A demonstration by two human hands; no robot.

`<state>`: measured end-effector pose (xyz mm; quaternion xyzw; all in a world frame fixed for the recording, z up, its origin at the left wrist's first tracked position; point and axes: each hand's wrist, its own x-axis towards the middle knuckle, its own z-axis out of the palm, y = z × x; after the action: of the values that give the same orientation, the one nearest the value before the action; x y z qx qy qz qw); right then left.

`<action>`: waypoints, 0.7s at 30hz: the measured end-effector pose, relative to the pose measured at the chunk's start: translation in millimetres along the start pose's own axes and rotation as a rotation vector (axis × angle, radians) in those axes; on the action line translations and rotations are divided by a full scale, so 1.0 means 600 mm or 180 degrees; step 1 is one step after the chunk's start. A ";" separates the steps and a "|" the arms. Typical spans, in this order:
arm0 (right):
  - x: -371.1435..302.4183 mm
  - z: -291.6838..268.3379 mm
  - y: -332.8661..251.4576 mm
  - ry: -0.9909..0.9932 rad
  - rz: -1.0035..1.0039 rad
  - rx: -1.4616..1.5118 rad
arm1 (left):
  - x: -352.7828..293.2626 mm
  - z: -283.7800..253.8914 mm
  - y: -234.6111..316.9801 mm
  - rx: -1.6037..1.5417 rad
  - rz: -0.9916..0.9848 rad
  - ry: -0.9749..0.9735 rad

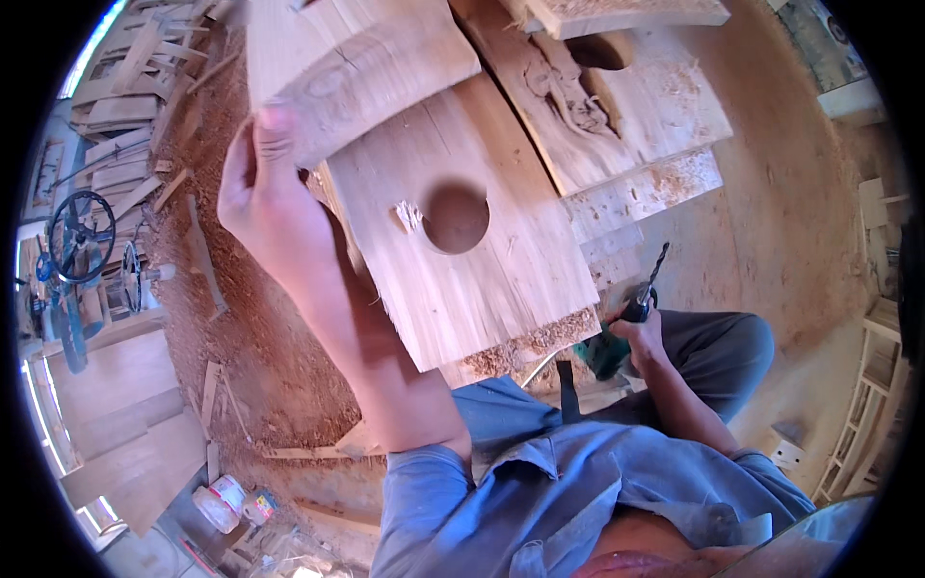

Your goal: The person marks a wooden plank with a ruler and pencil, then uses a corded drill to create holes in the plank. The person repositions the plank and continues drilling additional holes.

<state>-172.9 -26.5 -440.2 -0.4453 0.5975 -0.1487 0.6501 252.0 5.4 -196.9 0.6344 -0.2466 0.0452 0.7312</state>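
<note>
My left hand [252,188] is closed on the near left edge of a pale wooden board [385,82], thumb on top and fingers hidden beneath. That board overlaps the far part of another wooden board [520,279] with a large round hole [457,220] through it. A splintered patch marks the wood left of the hole. Low at the right, my right hand [644,337] grips a dark green power drill [604,354], its spiral bit [657,270] pointing up and away, apart from the boards.
Another board [665,116] with a rough knot lies at the right, under a further piece [636,14]. Wood chips [530,342] lie along the near edge. Sawdust covers the floor; scrap wood [125,96] is piled far left, near a machine with a handwheel [82,236].
</note>
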 end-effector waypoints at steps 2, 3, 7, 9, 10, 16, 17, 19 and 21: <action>0.017 0.004 0.004 0.0073 0.0005 -0.0101 | 0.003 -0.005 -0.014 -0.0347 -0.0268 -0.0183; 0.030 0.013 0.007 0.0300 0.0088 -0.0189 | 0.000 -0.008 -0.022 -0.0492 -0.0314 -0.0176; 0.047 0.048 0.025 0.0661 -0.0586 -0.0315 | 0.003 -0.007 -0.055 -0.0621 -0.0366 -0.0189; 0.041 0.059 0.031 0.0675 -0.0300 -0.0444 | 0.017 -0.008 -0.062 -0.0544 -0.0281 -0.0194; 0.033 0.058 0.032 0.0741 -0.0236 -0.0501 | 0.023 -0.008 -0.066 -0.0491 -0.0264 -0.0198; -0.007 0.003 0.025 0.0977 0.0120 -0.0785 | 0.052 -0.017 -0.083 -0.0351 -0.0231 -0.0219; -0.007 -0.003 0.025 0.0985 0.0151 -0.0816 | 0.055 -0.018 -0.086 -0.0346 -0.0217 -0.0227; -0.019 -0.020 0.022 0.1034 0.0209 -0.0874 | 0.062 -0.018 -0.089 -0.0313 -0.0216 -0.0230; -0.021 -0.027 0.020 0.1060 0.0258 -0.0903 | 0.068 -0.019 -0.091 -0.0314 -0.0203 -0.0243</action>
<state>-195.1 -17.1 -439.3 -0.4772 0.7289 -0.1084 0.4787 311.7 -4.5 -230.2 0.6065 -0.2558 -0.0145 0.7527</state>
